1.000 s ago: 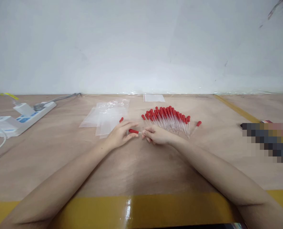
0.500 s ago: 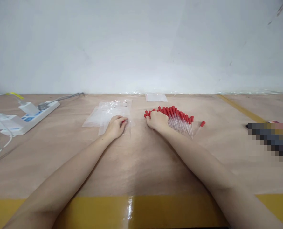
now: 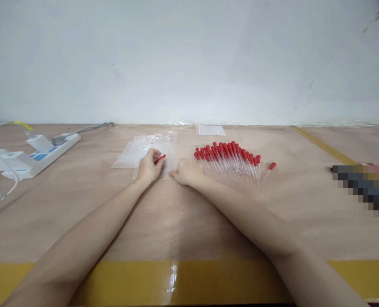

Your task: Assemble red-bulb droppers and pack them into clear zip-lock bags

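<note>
My left hand [image 3: 151, 165] is closed over a pile of clear plastic bags [image 3: 125, 153]. Between its thumb and fingers shows the red end of a dropper [image 3: 160, 159]; the rest of it is hidden. Close by on the right, my right hand [image 3: 189, 171] has its fingers curled at the right edge of the bags. Whatever it may hold is hidden under the hand. A fanned heap of droppers [image 3: 231, 160] with red bulbs and clear stems lies right of my right hand. One single dropper [image 3: 272, 166] lies apart at the heap's right side.
A white power strip [image 3: 55, 151] with plugs and cables lies at the left. Near the wall is a small flat bag with a red edge [image 3: 211, 130]. A pixelated dark object [image 3: 365, 187] is at the right. Yellow tape [image 3: 128, 281] runs along the front edge.
My right hand has moved left from the dropper heap to the bags, uncovering the heap's left end. My left hand has shifted slightly left, and more red shows between its fingers.
</note>
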`<state>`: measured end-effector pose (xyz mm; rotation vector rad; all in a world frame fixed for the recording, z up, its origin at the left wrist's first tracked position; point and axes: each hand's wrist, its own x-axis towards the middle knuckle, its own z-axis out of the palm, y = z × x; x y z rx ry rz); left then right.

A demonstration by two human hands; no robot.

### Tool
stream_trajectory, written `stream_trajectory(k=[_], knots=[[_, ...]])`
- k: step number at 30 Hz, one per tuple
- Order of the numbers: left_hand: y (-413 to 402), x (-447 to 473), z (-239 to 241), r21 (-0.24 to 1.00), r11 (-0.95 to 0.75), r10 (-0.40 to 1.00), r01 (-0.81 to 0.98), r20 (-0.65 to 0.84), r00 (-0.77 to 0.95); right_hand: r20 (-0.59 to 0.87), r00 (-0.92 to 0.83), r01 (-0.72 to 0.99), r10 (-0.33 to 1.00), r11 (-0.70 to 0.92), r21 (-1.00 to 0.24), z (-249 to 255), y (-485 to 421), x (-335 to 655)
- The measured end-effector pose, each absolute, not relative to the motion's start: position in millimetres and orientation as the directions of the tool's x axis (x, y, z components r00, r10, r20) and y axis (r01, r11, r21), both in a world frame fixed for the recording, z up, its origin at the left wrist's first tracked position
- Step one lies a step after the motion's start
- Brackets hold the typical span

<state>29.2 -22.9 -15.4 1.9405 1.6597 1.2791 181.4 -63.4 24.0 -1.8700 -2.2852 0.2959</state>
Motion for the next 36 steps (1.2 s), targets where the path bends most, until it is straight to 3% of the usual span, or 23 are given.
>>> stream_trajectory(k=[4, 8, 14, 18, 29, 36], knots=[[-22, 27, -14, 0.597, -0.290, 0.906, 0.748, 0.423, 0.014, 0.002, -0.195, 0.958, 0.981, 0.190, -0.216, 19, -70, 199], [-30, 32, -9, 0.455, -0.339, 0.878, 0.824, 0.468, 0.103, 0.259, -0.282, 0.926, 0.924, 0.333, -0.179, 7, -87, 234], [-66, 65, -8, 0.523, -0.553, 0.811, 0.648, 0.517, 0.274, 0.498, -0.350, 0.676, 0.793, 0.582, -0.452, -10, -98, 280], [-81, 82, -11, 0.594, -0.572, 0.811, 0.565, 0.510, 0.286, 0.608, -0.361, 0.587, 0.707, 0.679, -0.441, -12, -97, 287], [-81, 81, -12, 0.597, -0.624, 0.775, 0.504, 0.555, 0.302, 0.611, -0.419, 0.509, 0.672, 0.731, -0.455, -11, -101, 284], [-85, 74, -6, 0.577, -0.705, 0.703, 0.412, 0.489, 0.517, 0.548, -0.486, 0.509, 0.680, 0.731, -0.455, -6, -98, 293]])
